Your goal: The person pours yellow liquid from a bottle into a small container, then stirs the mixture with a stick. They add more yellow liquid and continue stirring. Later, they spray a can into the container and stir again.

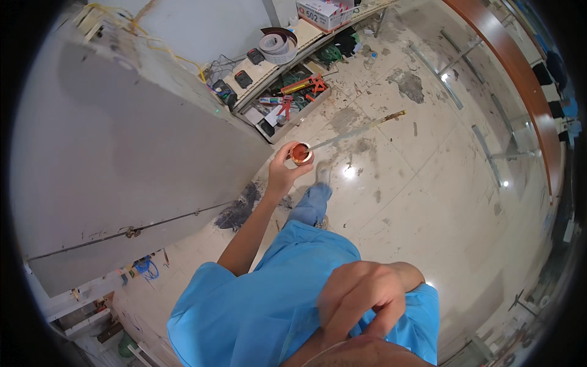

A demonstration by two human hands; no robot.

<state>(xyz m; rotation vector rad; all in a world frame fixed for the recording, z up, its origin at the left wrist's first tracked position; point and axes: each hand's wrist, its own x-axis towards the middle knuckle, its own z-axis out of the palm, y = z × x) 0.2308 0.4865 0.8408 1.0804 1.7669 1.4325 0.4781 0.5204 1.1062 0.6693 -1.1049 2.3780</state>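
At the middle of the head view my left hand [284, 170] is closed round a small round jar [302, 160], held out in front of me at arm's length. The jar's mouth faces up, and its inside looks orange-red. A long thin grey stick [348, 133] slants out of the mouth to the upper right, ending in a yellow-brown tip. My right hand [364, 296] is raised close to my upper chest, over the blue shirt [306, 263]. Its fingers are bent inward, and whatever they may hold is hidden.
A tall grey panel [140, 134] stands at my left. Ahead, a low shelf [318, 38] carries tape rolls [277, 48], tool batteries [243, 79] and a box [325, 13]; below, a drawer [299, 116] holds caulking guns. Metal frames and a brown board [520, 67] are at right.
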